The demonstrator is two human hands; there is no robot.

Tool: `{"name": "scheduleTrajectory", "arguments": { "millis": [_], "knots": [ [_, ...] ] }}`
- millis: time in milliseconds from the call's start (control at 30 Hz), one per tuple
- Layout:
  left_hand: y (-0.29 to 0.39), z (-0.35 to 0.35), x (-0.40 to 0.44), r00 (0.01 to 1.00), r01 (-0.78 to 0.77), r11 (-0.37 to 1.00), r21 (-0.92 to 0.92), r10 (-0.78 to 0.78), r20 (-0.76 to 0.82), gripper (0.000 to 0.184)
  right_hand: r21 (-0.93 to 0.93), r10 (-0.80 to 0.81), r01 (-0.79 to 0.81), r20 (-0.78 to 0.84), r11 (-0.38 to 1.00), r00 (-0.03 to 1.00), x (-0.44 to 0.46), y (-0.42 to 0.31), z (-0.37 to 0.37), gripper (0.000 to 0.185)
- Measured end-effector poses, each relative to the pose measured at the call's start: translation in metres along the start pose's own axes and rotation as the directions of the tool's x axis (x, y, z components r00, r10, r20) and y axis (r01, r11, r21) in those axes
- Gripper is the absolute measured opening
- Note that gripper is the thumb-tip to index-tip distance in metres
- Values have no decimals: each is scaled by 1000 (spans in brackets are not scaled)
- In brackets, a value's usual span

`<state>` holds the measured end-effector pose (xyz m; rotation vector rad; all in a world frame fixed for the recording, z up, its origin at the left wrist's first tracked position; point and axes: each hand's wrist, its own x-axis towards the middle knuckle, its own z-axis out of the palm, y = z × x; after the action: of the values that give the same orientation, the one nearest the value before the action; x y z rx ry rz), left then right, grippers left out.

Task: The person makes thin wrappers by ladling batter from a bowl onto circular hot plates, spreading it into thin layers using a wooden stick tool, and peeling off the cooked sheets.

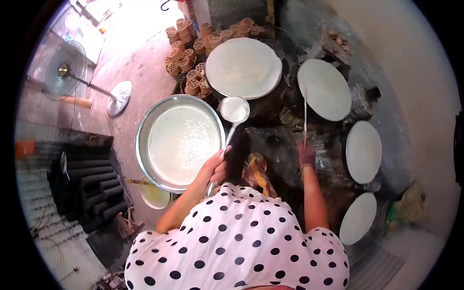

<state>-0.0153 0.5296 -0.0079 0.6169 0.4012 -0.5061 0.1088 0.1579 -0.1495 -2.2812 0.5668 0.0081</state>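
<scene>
My left hand (214, 169) is closed round the handle of a metal ladle (235, 110), whose bowl holds white liquid between a wide metal basin (140, 140) and a large round white sheet (244, 67). White liquid (183, 140) fills much of the basin. My right hand (306, 155), in a dark reddish glove, is closed round a long thin stick (305, 108). The stick's far part lies over the left side of a second round white surface (326, 90). Two more white rounds, one (364, 152) above the other (358, 218), are at the right.
Perforated clay-coloured cylinders (184, 32) are stacked beyond the basin. A standing fan (64, 70) is at the upper left, and dark cylinders (99, 181) are piled at the left. A small bowl of yellowish liquid (155, 197) sits below the basin.
</scene>
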Motion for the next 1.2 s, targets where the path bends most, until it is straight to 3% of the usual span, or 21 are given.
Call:
{"name": "scheduleTrajectory", "arguments": {
  "millis": [33, 100, 133, 200, 233, 267, 333, 400, 433, 467, 533, 600, 667, 733, 800, 833, 933, 1033, 1067, 1133, 1200],
  "knots": [
    [7, -9, -1, 989, -82, 944, 320, 117, -91, 41, 101, -52, 50, 23, 994, 998, 19, -28, 9, 40],
    [20, 2, 9, 961, -75, 935, 347, 160, -225, 41, 18, 182, -191, 234, 981, 955, 93, -44, 50, 40],
    [25, 7, 12, 923, -64, 919, 388, 202, -326, 41, 139, 200, -256, 326, 957, 924, 109, -79, 56, 39],
    [32, -5, 35, 917, -82, 935, 345, 206, -342, 41, 289, 180, -301, 379, 909, 908, 130, -168, 62, 35],
    [34, -14, 47, 920, -125, 982, 143, 168, -353, 40, 392, 230, -409, 429, 824, 874, 170, -162, 96, 32],
    [36, -17, 53, 925, -161, 984, -72, 125, -359, 40, 340, 291, -398, 323, 852, 901, 198, -176, 114, 36],
    [40, -13, 57, 907, -177, 980, -93, 126, -401, 39, 205, 383, -437, 254, 876, 888, 243, -203, 140, 45],
    [40, -11, 54, 875, -241, 967, -82, 180, -449, 39, -32, 327, -326, 49, 945, 944, 255, -229, 147, 53],
    [39, -12, 54, 868, -254, 963, -92, 185, -461, 39, -23, 335, -335, 125, 942, 934, 247, -245, 140, 63],
    [39, -15, 53, 853, -271, 959, -88, 197, -484, 39, -176, 215, -209, 15, 962, 976, 288, -199, 181, 66],
    [38, -21, 51, 834, -299, 950, -90, 215, -508, 40, -238, 132, -123, 20, 963, 991, 278, -201, 180, 65],
    [36, -31, 52, 791, -323, 942, -88, 219, -571, 39, -127, 71, -58, 103, 990, 992, 248, -217, 159, 59],
    [31, -36, 48, 782, -350, 932, -92, 237, -576, 39, 17, -117, 117, -29, 993, 993, 236, -212, 157, 54],
    [27, -42, 43, 777, -365, 928, -79, 256, -575, 38, 186, -144, 144, -17, 972, 989, 196, -242, 126, 49],
    [24, -42, 35, 780, -369, 926, -80, 261, -569, 37, 501, -96, 98, -28, 860, 995, 158, -259, 90, 45],
    [20, -45, 31, 779, -364, 930, -50, 275, -563, 37, 648, -74, 88, -50, 756, 996, 141, -255, 71, 41],
    [5, -67, 19, 832, -306, 952, 7, 271, -484, 37, 633, 287, -220, -4, 742, 958, 76, -232, -3, 28],
    [3, -80, 19, 921, -184, 980, 72, 198, -336, 37, 698, 490, -325, -42, 638, 871, 9, -125, -62, 26],
    [-2, -79, 21, 938, -139, 986, 89, 160, -308, 36, 826, 524, -228, -94, 515, 846, -14, -61, -71, 28],
    [-16, -62, 28, 965, -18, 988, 153, 57, -256, 35, 815, 650, -287, -139, 504, 747, -109, -20, -148, 33],
    [-36, -39, 34, 975, 113, 973, 202, -70, -212, 34, 910, 595, -1, -270, 415, 757, -195, 65, -197, 43]
  ]
}}
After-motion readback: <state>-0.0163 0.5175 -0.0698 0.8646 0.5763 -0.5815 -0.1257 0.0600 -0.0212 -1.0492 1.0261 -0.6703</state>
